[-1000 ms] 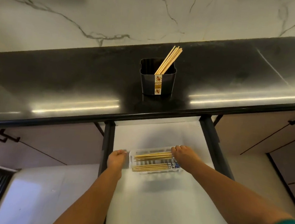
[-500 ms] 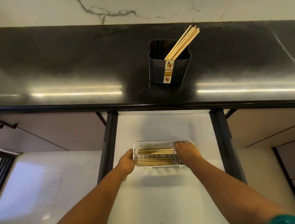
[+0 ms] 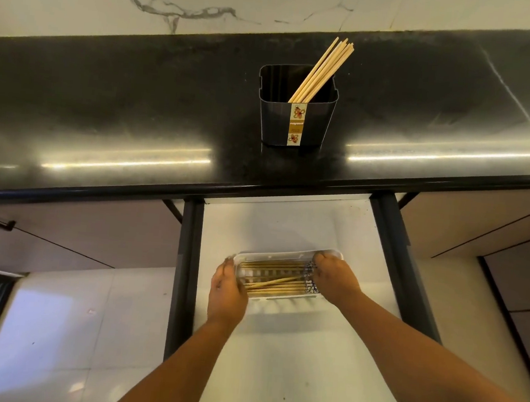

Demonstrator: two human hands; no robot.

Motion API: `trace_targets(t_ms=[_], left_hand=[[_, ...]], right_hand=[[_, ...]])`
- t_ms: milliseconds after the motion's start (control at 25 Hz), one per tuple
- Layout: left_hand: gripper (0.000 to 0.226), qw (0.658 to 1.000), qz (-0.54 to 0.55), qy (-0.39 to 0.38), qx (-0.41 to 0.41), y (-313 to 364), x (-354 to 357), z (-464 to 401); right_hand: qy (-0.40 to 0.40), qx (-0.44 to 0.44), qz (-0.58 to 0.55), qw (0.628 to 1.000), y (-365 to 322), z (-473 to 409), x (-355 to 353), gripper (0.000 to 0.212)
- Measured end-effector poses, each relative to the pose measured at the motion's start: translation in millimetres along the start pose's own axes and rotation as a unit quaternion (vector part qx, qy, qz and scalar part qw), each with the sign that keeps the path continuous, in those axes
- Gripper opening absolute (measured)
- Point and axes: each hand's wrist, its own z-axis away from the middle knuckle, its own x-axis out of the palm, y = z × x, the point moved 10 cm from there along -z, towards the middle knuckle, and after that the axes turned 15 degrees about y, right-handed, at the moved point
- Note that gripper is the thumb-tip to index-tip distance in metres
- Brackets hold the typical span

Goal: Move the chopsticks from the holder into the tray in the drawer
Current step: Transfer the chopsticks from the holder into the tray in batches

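Two bare forearms reaching down into an open white drawer (image 3: 276,346) under a glossy black stone desk (image 3: 137,109). Black square plastic holder (image 3: 276,125) upright on the desk, several pale wooden chopsticks (image 3: 325,68) leaning in it toward the right. Small white slotted tray (image 3: 284,256) on the drawer floor, more chopsticks lying lengthwise inside, one askew. Left hand (image 3: 227,290) cupped against the tray's left end; right hand (image 3: 331,275) spread over its right end. Grip on chopsticks: cannot tell.
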Motion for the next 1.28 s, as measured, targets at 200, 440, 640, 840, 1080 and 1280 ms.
trace_targets(t_ms=[200,440,640,840,1080,1280], left_hand=[[0.057,0.953,-0.186,-0.104,0.217,28.8,46.4,42.5],[0.084,0.906,-0.319,-0.211,0.178,4.6,76.5,30.2],[0.088,0.896,-0.345,-0.233,0.153,3.8,78.2,23.0],[0.079,0.918,-0.262,-0.246,0.166,15.6,87.9,24.3],[0.077,0.907,-0.292,-0.248,0.174,8.6,87.2,21.2],[0.073,0.913,-0.297,-0.215,0.176,11.1,76.5,18.9]], right_hand=[[-0.063,-0.011,-0.059,0.996,-8.3,34.6,12.9,0.040],[-0.140,-0.004,0.046,0.989,-3.6,53.4,32.6,0.076],[-0.139,-0.011,0.026,0.990,-5.8,47.6,30.0,0.076],[-0.228,-0.013,0.027,0.973,-3.7,44.8,41.5,0.097],[-0.207,-0.081,0.066,0.973,-7.8,39.7,37.1,0.096],[-0.215,-0.068,0.040,0.973,-2.0,38.5,40.5,0.100]])
